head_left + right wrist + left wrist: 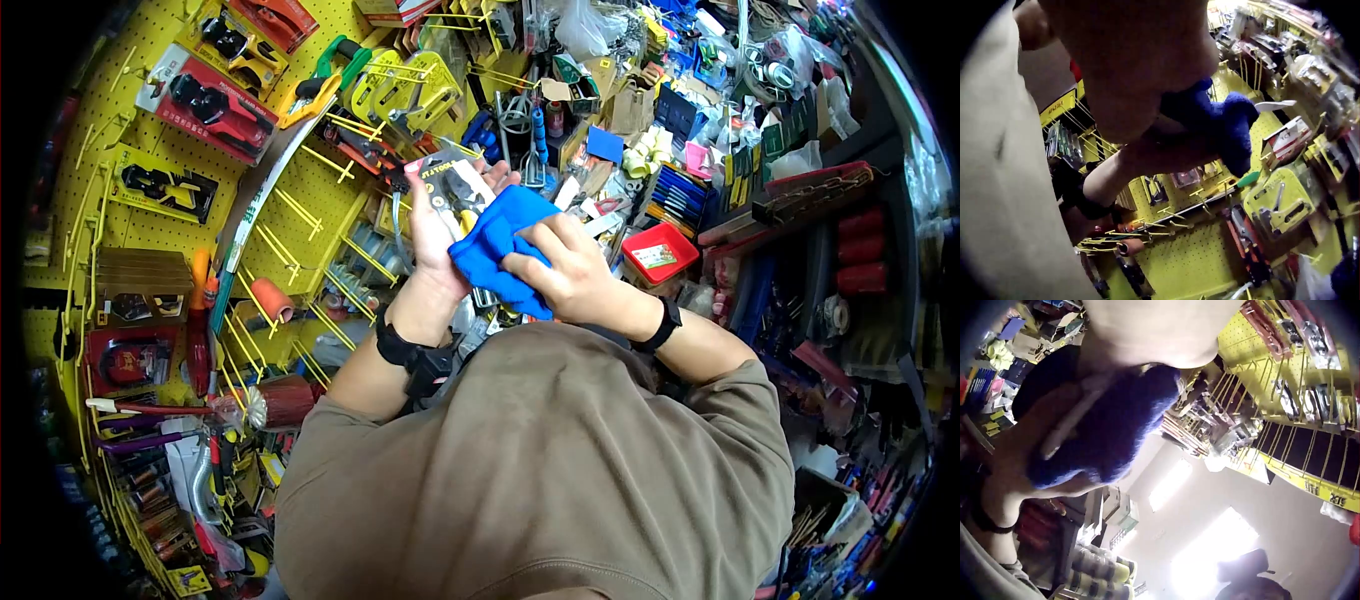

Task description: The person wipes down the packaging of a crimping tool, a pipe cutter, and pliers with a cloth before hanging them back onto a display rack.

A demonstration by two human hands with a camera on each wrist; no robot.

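My left hand (435,240) is held palm up in front of the chest and holds a carded tool package (452,188) with black and yellow parts. The thumb stands along its left side, and fingertips show past its far edge. My right hand (575,275) grips a bunched blue cloth (500,250) with bent fingers, over the near part of the package. That cloth hides much of the package and part of the left palm. Seen from the left wrist, the cloth (1107,431) spreads between the two hands; the right wrist view shows a fold of it (1235,134) hanging past the fingers.
A yellow pegboard (225,215) with long hooks and hanging tool packages rises at the left. Hooks jut close to the left forearm. Beyond the right hand stands a red tray (682,260), amid crowded small goods. Dark shelving (780,235) lines the right.
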